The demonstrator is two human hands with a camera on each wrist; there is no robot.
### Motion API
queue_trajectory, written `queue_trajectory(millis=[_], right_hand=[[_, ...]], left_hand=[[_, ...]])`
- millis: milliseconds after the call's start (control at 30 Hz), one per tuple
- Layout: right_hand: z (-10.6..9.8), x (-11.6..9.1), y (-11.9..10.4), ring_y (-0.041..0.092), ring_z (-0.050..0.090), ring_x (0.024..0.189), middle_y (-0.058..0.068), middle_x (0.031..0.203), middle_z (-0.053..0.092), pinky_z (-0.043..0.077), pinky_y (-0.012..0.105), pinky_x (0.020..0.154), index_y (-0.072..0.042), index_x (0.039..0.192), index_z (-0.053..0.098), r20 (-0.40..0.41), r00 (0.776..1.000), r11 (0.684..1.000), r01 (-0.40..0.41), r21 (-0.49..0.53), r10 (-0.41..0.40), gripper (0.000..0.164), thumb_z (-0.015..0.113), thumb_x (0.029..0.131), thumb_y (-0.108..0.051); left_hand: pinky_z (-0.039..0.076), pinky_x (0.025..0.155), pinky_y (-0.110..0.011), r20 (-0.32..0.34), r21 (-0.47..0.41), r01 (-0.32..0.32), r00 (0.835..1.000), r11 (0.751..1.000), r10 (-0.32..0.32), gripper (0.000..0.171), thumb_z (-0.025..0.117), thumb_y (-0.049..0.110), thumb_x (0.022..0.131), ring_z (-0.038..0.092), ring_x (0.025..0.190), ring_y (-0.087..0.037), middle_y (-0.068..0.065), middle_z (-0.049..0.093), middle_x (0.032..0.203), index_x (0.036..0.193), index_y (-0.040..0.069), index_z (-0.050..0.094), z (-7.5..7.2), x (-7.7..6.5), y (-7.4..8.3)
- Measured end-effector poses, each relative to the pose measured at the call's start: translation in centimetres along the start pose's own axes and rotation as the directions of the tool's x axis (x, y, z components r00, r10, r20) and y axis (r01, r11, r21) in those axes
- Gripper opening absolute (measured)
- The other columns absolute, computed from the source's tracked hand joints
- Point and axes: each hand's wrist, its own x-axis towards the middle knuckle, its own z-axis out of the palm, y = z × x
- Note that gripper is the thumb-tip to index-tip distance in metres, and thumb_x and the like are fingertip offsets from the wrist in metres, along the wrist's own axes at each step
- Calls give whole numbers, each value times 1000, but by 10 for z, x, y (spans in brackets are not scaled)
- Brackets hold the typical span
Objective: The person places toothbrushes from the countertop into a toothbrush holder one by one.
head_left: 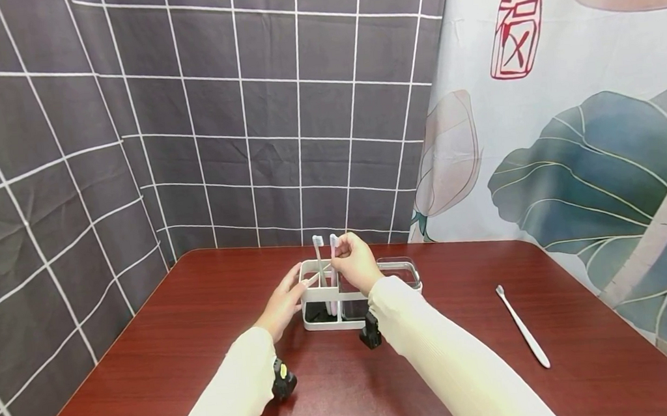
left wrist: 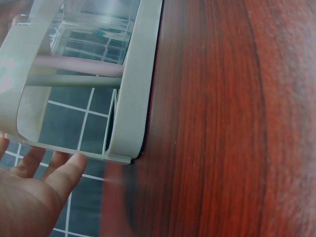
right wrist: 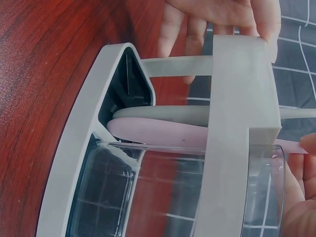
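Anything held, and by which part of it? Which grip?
Right grip pinches the pink toothbrush by its neck, just below the head. Left grip only rests against the side of the toothbrush holder.

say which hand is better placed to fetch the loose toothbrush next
Right, probably: the loose toothbrush lies on the right side of the table, nearer the right hand, which must first release the pink toothbrush. The left hand touches the left end of the holder.

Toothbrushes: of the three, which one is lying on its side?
The white toothbrush, lying on the table right of the holder; the pink toothbrush and grey toothbrush both stand inside the holder.
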Motion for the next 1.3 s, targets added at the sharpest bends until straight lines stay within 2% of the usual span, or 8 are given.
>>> queue_trajectory(millis=[233,400,600,700,833,1067,1300], right_hand=[[-1,0,0,10,56,69,12,82,60,46,19,60,4,93,53,-1,1000,1000,2,-2,-2,23,60,74,15],[-1,1,0,11,57,71,10,82,60,48,20,61,7,101,55,9,1000,1000,-15,16,15,29,60,74,15],[-3,0,-2,19,62,82,14,91,62,51,22,66,6,115,54,6,999,998,-42,41,42,40,62,75,12],[-7,-1,-2,28,64,92,19,100,62,55,28,73,5,120,54,9,1000,999,-19,26,18,45,66,77,9],[-16,-4,-1,34,61,107,21,113,61,54,39,84,2,129,53,20,1000,998,25,-63,-24,51,69,81,-1],[-34,-7,5,30,51,125,15,133,57,42,48,103,-8,139,49,61,997,965,60,-256,-46,58,72,85,-16],[-60,-15,6,30,47,130,12,141,50,40,50,104,-12,145,43,133,990,912,93,-399,-43,67,72,86,-26]], left_hand=[[32,105,-61,2,-4,-11,1000,1000,11,59,46,15,99,38,133,-43,-23,30,153,153,7,24,0,0,-1],[33,105,-61,6,2,-18,1000,1000,18,59,45,15,99,39,133,-43,-23,30,152,153,7,24,0,-1,0],[32,105,-61,10,2,-26,1000,1000,26,59,45,15,99,38,133,-43,-24,29,152,153,5,23,1,-2,1],[32,105,-61,5,8,-19,1000,1000,19,59,45,15,98,38,133,-43,-23,29,153,153,7,24,1,-3,1],[33,105,-61,-2,15,-14,1000,1000,15,59,46,16,98,38,134,-42,-22,29,153,153,8,25,1,-4,1],[34,105,-61,-8,19,-16,1000,1000,16,59,46,15,99,40,132,-43,-24,30,152,153,6,24,2,-3,-1],[34,104,-61,-5,29,-23,1000,999,23,58,45,15,99,39,132,-45,-25,29,152,152,5,24,1,-2,0]])
